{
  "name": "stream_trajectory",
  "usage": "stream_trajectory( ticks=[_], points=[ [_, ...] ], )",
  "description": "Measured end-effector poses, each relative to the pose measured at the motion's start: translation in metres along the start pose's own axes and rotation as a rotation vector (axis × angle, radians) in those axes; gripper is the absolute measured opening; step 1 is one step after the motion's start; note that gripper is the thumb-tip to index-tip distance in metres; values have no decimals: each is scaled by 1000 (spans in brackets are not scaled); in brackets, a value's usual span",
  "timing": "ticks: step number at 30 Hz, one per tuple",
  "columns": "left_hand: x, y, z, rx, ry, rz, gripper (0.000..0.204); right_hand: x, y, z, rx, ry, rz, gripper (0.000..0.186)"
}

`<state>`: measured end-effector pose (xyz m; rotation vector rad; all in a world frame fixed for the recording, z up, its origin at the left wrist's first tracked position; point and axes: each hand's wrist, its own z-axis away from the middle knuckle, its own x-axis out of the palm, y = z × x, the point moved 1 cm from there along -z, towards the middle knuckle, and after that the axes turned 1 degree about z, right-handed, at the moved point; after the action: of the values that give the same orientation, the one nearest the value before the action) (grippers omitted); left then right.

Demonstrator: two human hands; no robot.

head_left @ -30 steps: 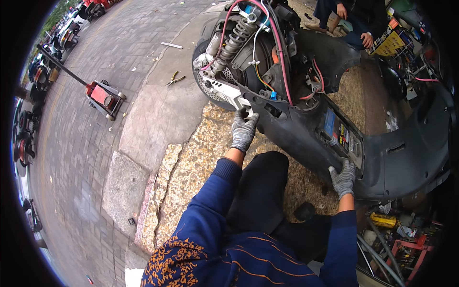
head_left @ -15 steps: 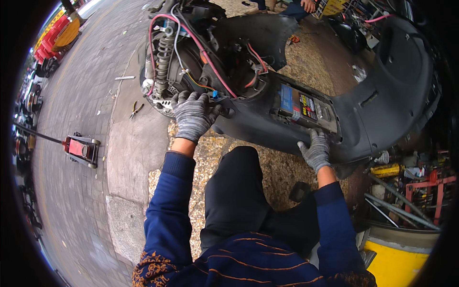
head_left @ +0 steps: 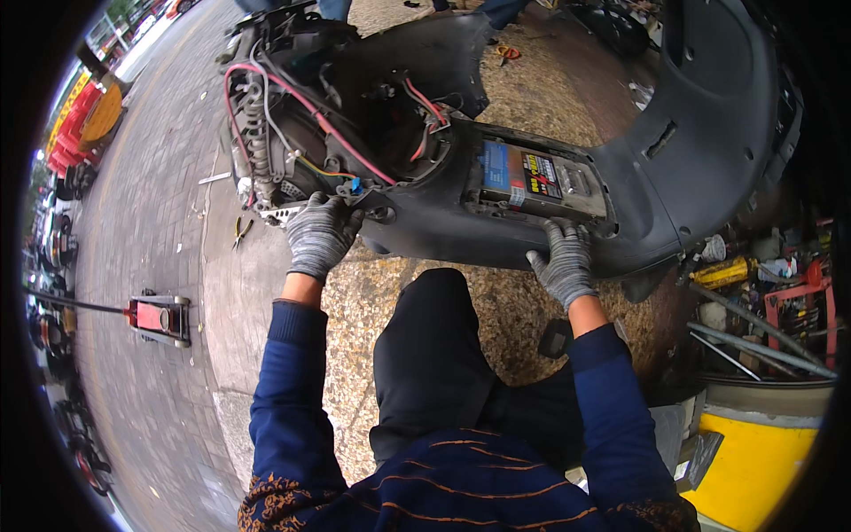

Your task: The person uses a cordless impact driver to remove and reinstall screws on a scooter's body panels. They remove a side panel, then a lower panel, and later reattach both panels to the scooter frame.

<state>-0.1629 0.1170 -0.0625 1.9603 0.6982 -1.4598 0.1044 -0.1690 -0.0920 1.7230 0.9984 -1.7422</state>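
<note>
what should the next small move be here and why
Probably ease the left hand a little away from the blue plug before putting any pressure on the black panel: the plug sits close to that hand, so it could get knocked, while the right hand rests on the panel near the battery.

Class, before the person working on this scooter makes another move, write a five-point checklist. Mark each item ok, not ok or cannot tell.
1. Gloves on left hand and right hand: ok, both grey.
2. Right hand on the black panel: ok, beside the battery.
3. Battery seated in its recess: ok by eye; fastening cannot be seen.
4. Blue connector plugged in: cannot tell.
5. Pliers put away: not ok, lying on the pale concrete.
</note>
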Motion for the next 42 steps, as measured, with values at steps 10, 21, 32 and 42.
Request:
stream_trajectory(
  ticks=[10,21,32,42],
  points=[
    [25,20,18,-92,27,143,45,6,9,-3,-35,69,-66,59],
    [17,20,16,24,135,130,39,1,12,-10,-30,5,-41,62],
    [14,11,18,152,156,120,32,1,16,-14,-22,-32,-41,64],
    [65,48,25,29,241,568,35,2,7,-17,-56,-18,-78,54]
  ],
)
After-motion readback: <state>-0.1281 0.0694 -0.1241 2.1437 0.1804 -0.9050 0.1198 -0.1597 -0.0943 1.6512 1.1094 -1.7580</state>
